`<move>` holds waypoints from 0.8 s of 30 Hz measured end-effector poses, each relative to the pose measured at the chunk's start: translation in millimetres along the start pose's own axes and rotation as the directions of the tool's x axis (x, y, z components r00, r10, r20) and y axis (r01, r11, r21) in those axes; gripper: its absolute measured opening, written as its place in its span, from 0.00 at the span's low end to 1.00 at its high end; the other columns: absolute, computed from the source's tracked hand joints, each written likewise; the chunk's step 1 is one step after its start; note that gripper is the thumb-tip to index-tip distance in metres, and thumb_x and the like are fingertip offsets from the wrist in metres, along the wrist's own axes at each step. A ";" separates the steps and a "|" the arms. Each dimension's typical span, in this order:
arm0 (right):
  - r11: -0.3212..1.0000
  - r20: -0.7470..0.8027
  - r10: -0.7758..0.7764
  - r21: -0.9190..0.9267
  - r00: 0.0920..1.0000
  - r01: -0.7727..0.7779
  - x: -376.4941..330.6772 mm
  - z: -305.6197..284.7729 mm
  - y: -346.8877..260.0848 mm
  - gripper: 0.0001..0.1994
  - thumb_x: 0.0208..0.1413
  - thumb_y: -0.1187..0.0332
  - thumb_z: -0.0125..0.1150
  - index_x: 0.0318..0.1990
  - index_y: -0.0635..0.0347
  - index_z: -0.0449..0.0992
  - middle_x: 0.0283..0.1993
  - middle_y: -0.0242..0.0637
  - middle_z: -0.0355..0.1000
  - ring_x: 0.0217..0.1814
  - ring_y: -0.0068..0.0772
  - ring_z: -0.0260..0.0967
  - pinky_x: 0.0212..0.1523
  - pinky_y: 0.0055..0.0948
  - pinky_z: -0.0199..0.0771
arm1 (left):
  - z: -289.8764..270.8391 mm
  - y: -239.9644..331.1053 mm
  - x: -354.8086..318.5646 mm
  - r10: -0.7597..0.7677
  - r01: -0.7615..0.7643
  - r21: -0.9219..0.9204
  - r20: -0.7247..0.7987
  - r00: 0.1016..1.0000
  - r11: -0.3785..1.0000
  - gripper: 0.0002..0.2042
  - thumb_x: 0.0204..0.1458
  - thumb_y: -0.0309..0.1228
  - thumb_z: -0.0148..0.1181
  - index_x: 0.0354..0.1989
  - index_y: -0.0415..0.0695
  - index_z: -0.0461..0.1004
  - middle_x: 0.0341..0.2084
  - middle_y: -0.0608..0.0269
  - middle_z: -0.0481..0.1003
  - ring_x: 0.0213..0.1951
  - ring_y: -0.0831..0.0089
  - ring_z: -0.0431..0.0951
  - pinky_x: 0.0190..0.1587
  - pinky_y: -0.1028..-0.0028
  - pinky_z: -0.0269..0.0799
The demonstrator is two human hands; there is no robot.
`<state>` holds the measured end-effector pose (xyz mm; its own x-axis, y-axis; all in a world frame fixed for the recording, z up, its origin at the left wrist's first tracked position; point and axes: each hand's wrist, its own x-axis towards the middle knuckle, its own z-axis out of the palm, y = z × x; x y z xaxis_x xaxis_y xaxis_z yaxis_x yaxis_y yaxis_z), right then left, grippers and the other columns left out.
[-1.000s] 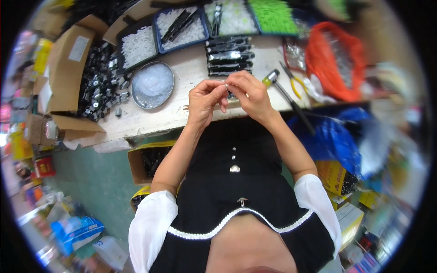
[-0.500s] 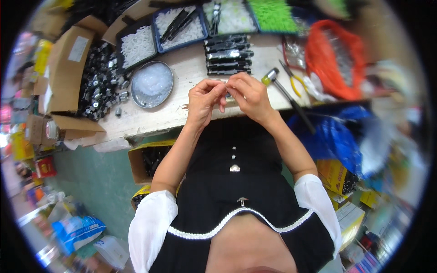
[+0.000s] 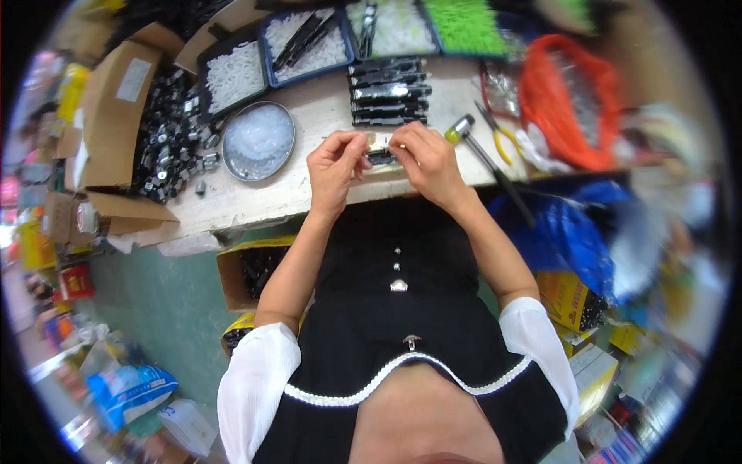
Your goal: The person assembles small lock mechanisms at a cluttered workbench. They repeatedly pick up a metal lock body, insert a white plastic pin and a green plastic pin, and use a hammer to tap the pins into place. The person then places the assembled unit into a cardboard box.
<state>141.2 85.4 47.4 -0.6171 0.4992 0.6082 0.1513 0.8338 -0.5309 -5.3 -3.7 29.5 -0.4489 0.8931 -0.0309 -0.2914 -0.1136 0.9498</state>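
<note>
My left hand is over the table's front edge, thumb and fingertips pinched together. Whatever it may hold is too small to make out. A short way to its right, my right hand is also pinched, with a tiny thin piece at its fingertips that I cannot name. In the gap between the hands lies a dark, shiny part, partly covered by the fingers. Just beyond them, several long black parts lie stacked in a row. A hammer with a yellow-green face lies beside my right hand.
A round metal dish of translucent small pieces stands left. Trays of white pieces and green pieces line the back. Left is a carton by loose metal-and-black parts; right are yellow-handled pliers and a red bag.
My hands, which met at the fingertips, have come apart. The left moved a little left, and the dark part between them now shows more.
</note>
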 end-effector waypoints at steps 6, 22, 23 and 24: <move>0.995 0.139 0.010 -0.095 0.990 0.004 -7.6 6.1 9.0 0.05 0.45 0.73 0.60 0.29 0.58 0.71 0.31 0.32 0.69 0.33 0.35 0.66 0.32 0.32 0.58 | -9.4 -5.3 4.2 0.432 -0.391 0.476 0.025 0.901 0.788 0.02 0.48 0.25 0.61 0.28 0.40 0.76 0.27 0.64 0.73 0.29 0.75 0.71 0.31 0.77 0.64; 0.958 0.268 0.015 -0.279 0.963 0.063 -9.1 26.7 18.0 0.04 0.45 0.71 0.60 0.30 0.55 0.73 0.34 0.29 0.66 0.41 0.33 0.61 0.41 0.36 0.52 | -21.6 -22.0 -6.8 0.441 -0.408 0.829 0.224 0.869 0.383 0.07 0.40 0.28 0.64 0.29 0.48 0.77 0.35 0.69 0.71 0.42 0.69 0.66 0.45 0.70 0.54; 0.959 0.268 0.005 -0.273 0.963 0.071 -8.2 28.3 18.4 0.04 0.45 0.71 0.60 0.30 0.55 0.73 0.34 0.29 0.66 0.41 0.33 0.61 0.41 0.36 0.52 | -20.7 -23.4 -6.1 0.436 -0.412 0.829 0.233 0.869 0.378 0.07 0.39 0.28 0.64 0.29 0.48 0.77 0.35 0.69 0.71 0.43 0.69 0.65 0.45 0.70 0.54; 0.961 0.268 -0.004 -0.267 0.963 0.078 -7.4 29.6 18.7 0.03 0.45 0.71 0.59 0.30 0.55 0.73 0.34 0.29 0.66 0.41 0.34 0.61 0.41 0.37 0.52 | -20.3 -25.4 -5.2 0.431 -0.417 0.828 0.243 0.869 0.374 0.07 0.39 0.28 0.64 0.29 0.48 0.77 0.35 0.69 0.71 0.43 0.69 0.65 0.45 0.69 0.53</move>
<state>125.7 90.3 15.5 -0.8022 0.4146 0.4296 0.3031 0.9028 -0.3052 -12.7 -14.3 -0.8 -0.3105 0.8330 0.4579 0.7779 -0.0541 0.6260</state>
